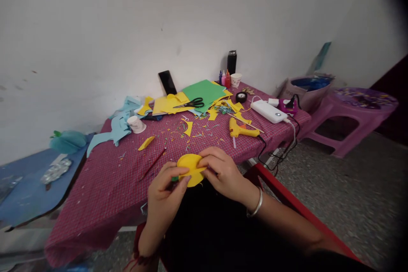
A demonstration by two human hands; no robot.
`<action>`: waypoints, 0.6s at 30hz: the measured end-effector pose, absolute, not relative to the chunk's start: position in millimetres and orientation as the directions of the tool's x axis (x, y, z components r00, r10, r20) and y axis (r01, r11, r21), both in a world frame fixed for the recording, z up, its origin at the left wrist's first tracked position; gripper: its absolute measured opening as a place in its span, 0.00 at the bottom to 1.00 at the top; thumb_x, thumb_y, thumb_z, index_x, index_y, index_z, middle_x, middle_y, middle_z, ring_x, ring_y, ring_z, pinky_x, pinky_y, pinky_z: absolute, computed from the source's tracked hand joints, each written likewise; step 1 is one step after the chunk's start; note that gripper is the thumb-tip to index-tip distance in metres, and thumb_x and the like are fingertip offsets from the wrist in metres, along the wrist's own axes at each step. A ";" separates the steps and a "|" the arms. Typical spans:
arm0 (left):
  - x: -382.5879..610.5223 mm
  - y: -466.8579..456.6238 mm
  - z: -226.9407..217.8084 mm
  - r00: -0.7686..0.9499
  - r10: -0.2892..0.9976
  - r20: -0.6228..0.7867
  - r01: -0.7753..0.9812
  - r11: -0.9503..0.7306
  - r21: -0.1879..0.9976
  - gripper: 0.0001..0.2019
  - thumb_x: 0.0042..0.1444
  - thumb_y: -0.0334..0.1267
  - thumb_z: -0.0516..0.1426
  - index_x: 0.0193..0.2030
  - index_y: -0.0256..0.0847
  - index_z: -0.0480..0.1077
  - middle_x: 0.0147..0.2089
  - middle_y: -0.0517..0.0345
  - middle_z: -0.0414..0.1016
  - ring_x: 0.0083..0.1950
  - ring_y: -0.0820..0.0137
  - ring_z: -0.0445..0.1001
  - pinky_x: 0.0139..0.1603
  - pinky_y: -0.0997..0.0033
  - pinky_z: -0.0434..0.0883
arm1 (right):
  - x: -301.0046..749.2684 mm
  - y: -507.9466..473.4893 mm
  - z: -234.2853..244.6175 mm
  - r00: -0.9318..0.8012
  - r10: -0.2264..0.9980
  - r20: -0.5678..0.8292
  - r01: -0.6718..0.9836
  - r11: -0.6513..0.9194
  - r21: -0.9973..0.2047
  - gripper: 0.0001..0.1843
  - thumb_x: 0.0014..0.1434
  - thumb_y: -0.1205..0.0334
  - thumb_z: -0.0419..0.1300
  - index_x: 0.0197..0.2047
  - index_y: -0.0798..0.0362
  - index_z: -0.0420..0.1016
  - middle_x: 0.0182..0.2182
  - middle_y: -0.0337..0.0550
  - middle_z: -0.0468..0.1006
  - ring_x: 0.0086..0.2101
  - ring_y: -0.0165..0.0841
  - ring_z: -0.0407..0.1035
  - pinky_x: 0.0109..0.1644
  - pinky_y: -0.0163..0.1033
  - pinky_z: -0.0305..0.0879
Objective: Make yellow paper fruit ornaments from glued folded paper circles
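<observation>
Fingers [184, 180] of the left hand [164, 195] are pinching the lower edge of the yellow disc [190, 165], and the right hand [225, 173] is closing narrowly on its right rim. Both hands are curled tight on the one piece, not spread. The disc is hanging just off the near edge of the table [95, 195], over the lap, with a thin red stick [153, 164] lying just beyond it on the checked cloth. A speck of green is showing under the left thumb, too small to identify.

The disc is looking thin and soft, perhaps layered, so the grip is probably serving best when it is light and even. The left hand is bearing the piece from below while the right is working the rim in small pinches, and pads rather than nails are doing the pressing, since a hard squeeze is likely to be creasing it. Resting the wrists on the table edge would be steadying the work. The yellow glue gun [244, 131] is lying near, nozzle turned this way — its cord and tip are worth minding.
</observation>
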State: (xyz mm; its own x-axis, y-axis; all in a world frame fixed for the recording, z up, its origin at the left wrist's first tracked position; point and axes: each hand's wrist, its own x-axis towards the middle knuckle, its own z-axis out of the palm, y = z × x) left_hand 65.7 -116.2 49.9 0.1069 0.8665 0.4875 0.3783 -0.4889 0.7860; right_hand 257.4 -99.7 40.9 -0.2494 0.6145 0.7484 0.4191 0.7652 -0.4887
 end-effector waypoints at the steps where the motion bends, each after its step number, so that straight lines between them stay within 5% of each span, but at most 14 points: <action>1: 66.7 -116.0 51.3 0.133 0.857 0.498 0.395 -0.507 0.766 0.07 0.54 0.30 0.61 0.38 0.45 0.77 0.39 0.57 0.74 0.39 0.70 0.74 0.39 0.72 0.70 | 257.1 -100.4 41.6 -0.262 0.614 0.745 0.434 0.764 -0.477 0.06 0.63 0.72 0.53 0.40 0.52 0.69 0.41 0.48 0.74 0.42 0.37 0.69 0.45 0.46 0.69; 8: 73.6 -117.6 56.5 0.163 0.826 0.539 0.462 -0.547 0.698 0.05 0.54 0.29 0.59 0.33 0.43 0.76 0.31 0.58 0.75 0.34 0.69 0.73 0.35 0.72 0.68 | 253.2 -103.2 42.3 -0.269 0.636 0.723 0.398 0.757 -0.517 0.06 0.63 0.72 0.54 0.40 0.52 0.69 0.42 0.47 0.73 0.44 0.37 0.68 0.47 0.46 0.68; 14: 70.2 -114.2 42.3 0.047 0.939 0.342 0.269 -0.341 0.901 0.02 0.53 0.34 0.62 0.34 0.42 0.76 0.33 0.59 0.76 0.34 0.70 0.73 0.35 0.74 0.70 | 254.6 -102.1 44.9 -0.190 0.667 0.720 0.228 0.744 -0.628 0.08 0.60 0.71 0.59 0.42 0.50 0.69 0.46 0.46 0.71 0.47 0.36 0.68 0.50 0.46 0.68; 18: 70.1 -109.0 33.5 0.009 0.980 0.199 0.089 -0.199 0.976 0.09 0.51 0.37 0.65 0.39 0.40 0.75 0.37 0.57 0.78 0.36 0.70 0.76 0.37 0.73 0.73 | 256.2 -105.6 44.7 -0.120 0.648 0.752 0.200 0.758 -0.621 0.17 0.60 0.69 0.60 0.52 0.50 0.68 0.48 0.48 0.71 0.50 0.38 0.67 0.54 0.49 0.66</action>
